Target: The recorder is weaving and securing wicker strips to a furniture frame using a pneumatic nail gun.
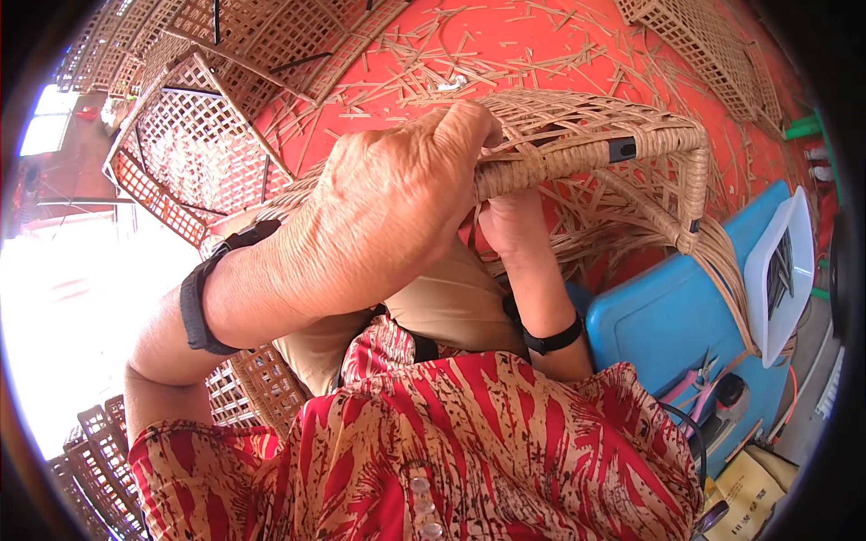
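A woven rattan piece [586, 117] of open lattice lies across my lap, its thick wrapped rim [550, 162] toward me. My left hand [397, 189] reaches over the rim from the left, closed, with its fingertips curled down onto the wrapped edge. Just below that edge, my right hand [516, 221] is closed near the underside; the rim hides part of its fingers, and what they grip cannot be made out. Dark tape patches [622, 150] mark the rim. Loose rattan strands [722, 261] trail from its right corner.
Several woven lattice panels [194, 126] stand at the far left, and another [704, 54] at the far right. Rattan offcuts [433, 63] litter the red floor. To my right, a blue stool [658, 288] bears a white tray [803, 298] of dark strips and pink-handled pliers [695, 379].
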Tool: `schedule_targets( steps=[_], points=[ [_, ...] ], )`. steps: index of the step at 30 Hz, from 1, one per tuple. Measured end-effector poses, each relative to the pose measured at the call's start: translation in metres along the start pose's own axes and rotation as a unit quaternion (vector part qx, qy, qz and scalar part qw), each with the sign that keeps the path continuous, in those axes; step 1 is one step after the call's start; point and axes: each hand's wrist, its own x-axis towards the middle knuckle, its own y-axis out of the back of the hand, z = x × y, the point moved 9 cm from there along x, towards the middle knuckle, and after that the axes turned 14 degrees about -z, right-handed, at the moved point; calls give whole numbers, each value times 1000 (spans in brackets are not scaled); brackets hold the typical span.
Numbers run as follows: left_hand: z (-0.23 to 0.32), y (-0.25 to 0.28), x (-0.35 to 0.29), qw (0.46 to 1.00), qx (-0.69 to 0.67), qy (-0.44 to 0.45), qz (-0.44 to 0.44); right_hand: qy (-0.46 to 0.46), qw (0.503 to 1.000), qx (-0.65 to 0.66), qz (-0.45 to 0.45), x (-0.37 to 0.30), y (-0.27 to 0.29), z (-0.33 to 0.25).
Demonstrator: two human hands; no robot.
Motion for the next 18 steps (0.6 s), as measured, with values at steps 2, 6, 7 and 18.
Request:
schedule_targets(
  steps=[2,6,7,18],
  points=[
    [-1,0,-2,1000,-1,0,5,9,1000,2,-8,1,-2,0],
    [-2,0,0,1000,2,16,-2,23,1000,6,-17,1,-3,-3],
    [-2,0,1,1000,2,15,-3,23,1000,15,-14,1,-2,-3],
    [18,2,0,994,102,-33,4,3,999,25,-20,-1,-1,7]
  ],
)
